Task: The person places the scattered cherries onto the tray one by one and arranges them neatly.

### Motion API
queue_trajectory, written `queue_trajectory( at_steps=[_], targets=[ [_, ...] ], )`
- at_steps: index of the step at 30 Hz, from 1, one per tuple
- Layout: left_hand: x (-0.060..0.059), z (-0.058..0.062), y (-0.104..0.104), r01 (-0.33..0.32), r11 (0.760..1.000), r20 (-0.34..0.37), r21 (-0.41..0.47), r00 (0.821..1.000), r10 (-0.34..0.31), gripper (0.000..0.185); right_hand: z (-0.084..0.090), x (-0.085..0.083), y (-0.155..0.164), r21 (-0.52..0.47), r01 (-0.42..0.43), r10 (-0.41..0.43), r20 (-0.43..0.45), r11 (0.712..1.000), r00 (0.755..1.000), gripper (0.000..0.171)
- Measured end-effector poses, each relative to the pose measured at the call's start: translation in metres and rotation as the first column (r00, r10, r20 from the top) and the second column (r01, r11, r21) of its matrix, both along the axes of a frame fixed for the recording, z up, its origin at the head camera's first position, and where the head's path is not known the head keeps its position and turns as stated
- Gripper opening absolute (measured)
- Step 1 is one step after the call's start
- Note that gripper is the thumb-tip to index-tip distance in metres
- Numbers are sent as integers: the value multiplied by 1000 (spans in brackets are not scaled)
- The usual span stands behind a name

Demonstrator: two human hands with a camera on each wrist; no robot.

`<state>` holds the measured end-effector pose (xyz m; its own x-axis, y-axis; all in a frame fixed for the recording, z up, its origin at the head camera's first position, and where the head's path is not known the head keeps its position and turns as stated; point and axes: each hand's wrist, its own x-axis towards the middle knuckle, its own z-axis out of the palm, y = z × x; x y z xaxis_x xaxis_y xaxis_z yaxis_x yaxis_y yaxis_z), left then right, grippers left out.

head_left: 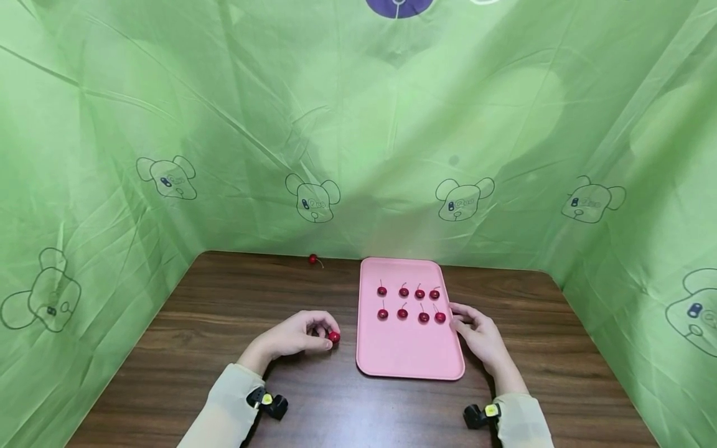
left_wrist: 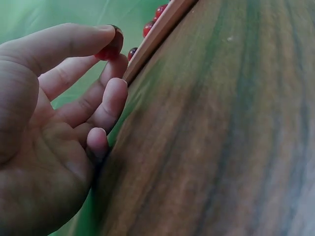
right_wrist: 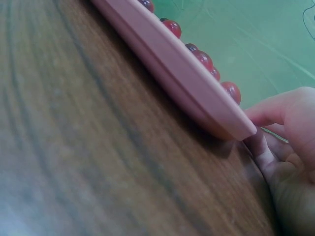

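Note:
My left hand (head_left: 297, 335) pinches a red cherry (head_left: 334, 336) between thumb and fingertips, over the table left of the pink tray (head_left: 409, 364). In the left wrist view this cherry (left_wrist: 112, 43) sits at the thumb tip, its stem not visible. The other fingers are loosely bent. My right hand (head_left: 482, 336) holds the tray's right edge; in the right wrist view its thumb and fingers (right_wrist: 261, 145) meet the rim (right_wrist: 197, 83). Several stemmed cherries (head_left: 403, 313) lie on the tray in two rows, across its far and middle parts.
Another cherry (head_left: 313, 259) with a stem lies at the table's far edge, left of the tray. The dark wooden table (head_left: 235, 292) is enclosed by green cloth (head_left: 252, 124) at the back and sides. A black wrist camera (head_left: 274, 407) is worn on each sleeve.

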<state>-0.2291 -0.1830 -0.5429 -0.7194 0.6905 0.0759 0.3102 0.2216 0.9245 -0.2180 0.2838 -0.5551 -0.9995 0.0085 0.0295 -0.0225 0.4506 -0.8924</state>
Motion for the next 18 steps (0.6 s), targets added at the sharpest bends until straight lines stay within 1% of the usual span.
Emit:
queue_trajectory(
  at_steps=[3, 5, 6, 8, 10, 13, 16, 18],
  targets=[
    [0, 3, -1, -23, 1000, 3, 11, 1000, 23, 22, 0, -1, -1, 0, -2, 2, 2, 1000, 1000, 39],
    [0, 6, 0, -55, 998, -3, 10, 998, 55, 22, -1, -1, -1, 0, -2, 2, 3, 1000, 1000, 39],
    [0, 9, 1, -78, 997, -12, 7, 997, 78, 21, -1, 0, -1, 2, -2, 2, 2, 1000, 1000, 39],
    [-1, 14, 3, -144, 990, -32, -3, 989, 144, 20, 0, 0, -1, 5, -1, 1, 4, 1000, 1000, 40],
    [-1, 19, 6, -220, 975, -64, -21, 974, 218, 19, 0, 1, -1, 5, -2, 1, 7, 1000, 1000, 40],
    [-3, 25, 11, -328, 944, -107, -41, 941, 322, 19, 0, 2, -1, 4, -5, 5, 11, 1000, 1000, 41],
    [-6, 30, 17, -404, 913, -151, -61, 908, 391, 20, 1, 2, -1, 4, -4, 4, 14, 1000, 1000, 41],
    [-8, 34, 23, -436, 898, -172, -65, 891, 420, 20, 2, 2, -1, 9, 2, -2, 15, 1000, 1000, 40]
  ],
)
